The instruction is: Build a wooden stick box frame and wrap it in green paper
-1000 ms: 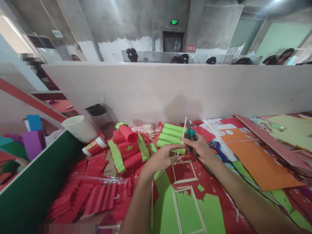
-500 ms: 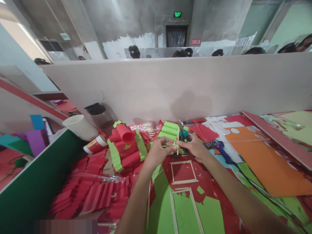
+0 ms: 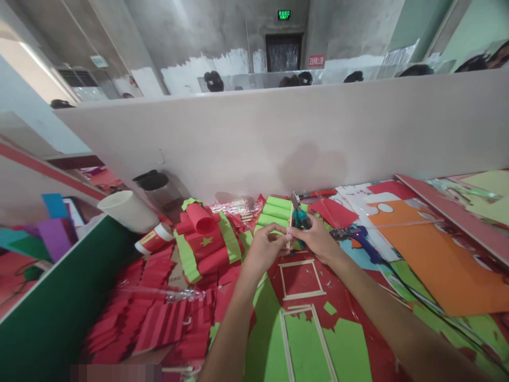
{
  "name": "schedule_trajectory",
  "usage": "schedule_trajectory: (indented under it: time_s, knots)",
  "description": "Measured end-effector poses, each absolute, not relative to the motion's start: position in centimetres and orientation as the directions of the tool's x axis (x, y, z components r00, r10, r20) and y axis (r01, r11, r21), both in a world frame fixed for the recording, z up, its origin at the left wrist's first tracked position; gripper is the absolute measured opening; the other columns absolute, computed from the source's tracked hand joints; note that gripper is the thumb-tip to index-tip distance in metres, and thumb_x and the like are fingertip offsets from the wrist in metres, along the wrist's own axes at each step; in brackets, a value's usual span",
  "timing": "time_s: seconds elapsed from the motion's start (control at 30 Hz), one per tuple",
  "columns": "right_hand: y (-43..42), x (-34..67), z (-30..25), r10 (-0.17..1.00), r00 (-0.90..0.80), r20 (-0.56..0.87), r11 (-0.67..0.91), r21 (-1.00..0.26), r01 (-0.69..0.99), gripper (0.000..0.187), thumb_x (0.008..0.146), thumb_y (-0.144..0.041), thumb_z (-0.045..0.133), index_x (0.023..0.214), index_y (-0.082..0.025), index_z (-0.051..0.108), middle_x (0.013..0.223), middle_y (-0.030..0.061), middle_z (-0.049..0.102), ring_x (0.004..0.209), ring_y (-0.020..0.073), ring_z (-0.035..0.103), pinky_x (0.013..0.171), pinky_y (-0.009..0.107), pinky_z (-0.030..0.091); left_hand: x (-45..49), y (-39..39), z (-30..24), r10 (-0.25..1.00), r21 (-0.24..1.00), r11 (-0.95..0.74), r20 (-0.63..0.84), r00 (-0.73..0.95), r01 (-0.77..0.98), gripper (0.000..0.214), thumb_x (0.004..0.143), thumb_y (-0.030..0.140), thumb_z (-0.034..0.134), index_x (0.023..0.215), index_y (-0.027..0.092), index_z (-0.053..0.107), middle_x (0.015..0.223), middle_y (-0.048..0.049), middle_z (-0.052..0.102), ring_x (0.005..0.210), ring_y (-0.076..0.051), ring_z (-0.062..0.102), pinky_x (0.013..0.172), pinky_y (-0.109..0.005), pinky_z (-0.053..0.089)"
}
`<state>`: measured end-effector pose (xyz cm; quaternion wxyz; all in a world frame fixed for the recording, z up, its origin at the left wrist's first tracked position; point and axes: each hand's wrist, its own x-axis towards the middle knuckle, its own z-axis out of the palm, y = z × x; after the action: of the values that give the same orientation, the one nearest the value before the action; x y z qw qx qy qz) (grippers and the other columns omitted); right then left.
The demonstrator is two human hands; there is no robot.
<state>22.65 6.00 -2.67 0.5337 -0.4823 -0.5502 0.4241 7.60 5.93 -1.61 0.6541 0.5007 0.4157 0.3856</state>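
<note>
My right hand point(image 3: 315, 236) is closed around teal-handled pliers point(image 3: 301, 216), whose metal jaws point up. My left hand point(image 3: 269, 245) pinches a thin wooden stick point(image 3: 291, 220) that stands nearly upright beside the pliers. The fingertips of both hands meet at the stick, so its lower part is mostly hidden. Just below the hands, a small square frame of wooden sticks point(image 3: 302, 294) lies on the red surface. Nearer to me, a longer stick frame point(image 3: 285, 339) rests on green paper point(image 3: 264, 339).
A blue glue gun point(image 3: 368, 248) with a cable lies right of my right hand. To the left are a red and green paper model point(image 3: 207, 245), folded red paper point(image 3: 163, 324), a white cup point(image 3: 128, 211) and a green board point(image 3: 75, 297). A pale partition point(image 3: 238, 143) stands behind.
My left fingertips have moved in against the stick and the right hand's fingers. The pliers stay in my right hand, and the view has shifted slightly.
</note>
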Motion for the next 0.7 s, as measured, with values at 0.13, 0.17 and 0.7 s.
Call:
schedule_trajectory:
  time_s: [0.13,0.17,0.7]
  knots:
    - [6.0,22.6,-2.7,0.978,0.081,0.194,0.184,-0.975,0.122,0.021,0.067,-0.033,0.069,0.077,-0.018,0.059,0.068,-0.0010,0.060,0.061,0.0152,0.055,0.060,0.028,0.045,7.8,5.9,-1.7,0.934,0.981,0.177,-0.140,0.330,-0.085,0.036,0.062,0.040,0.077,0.079,0.016,0.057,0.063,0.0005,0.064,0.059,-0.012,0.063,0.062,-0.028,0.057]
    - [6.0,22.6,-2.7,0.976,0.087,0.200,0.188,-0.973,0.136,0.020,0.067,-0.032,0.069,0.076,-0.018,0.058,0.067,-0.0012,0.060,0.062,0.0151,0.054,0.060,0.027,0.044,7.9,5.9,-1.7,0.936,0.981,0.172,-0.135,0.326,-0.086,0.035,0.062,0.039,0.077,0.079,0.016,0.057,0.064,0.0004,0.064,0.060,-0.012,0.063,0.063,-0.029,0.057]
    - [5.8,23.3,-1.9,0.978,0.051,0.204,0.187,-0.953,0.240,0.028,0.068,-0.035,0.070,0.087,-0.016,0.063,0.081,0.0035,0.066,0.071,0.0178,0.059,0.070,0.032,0.047,7.7,6.3,-3.3,0.932,0.995,0.082,-0.058,0.357,-0.052,0.026,0.069,0.037,0.072,0.076,0.014,0.062,0.068,0.0011,0.058,0.062,-0.010,0.060,0.065,-0.027,0.056]
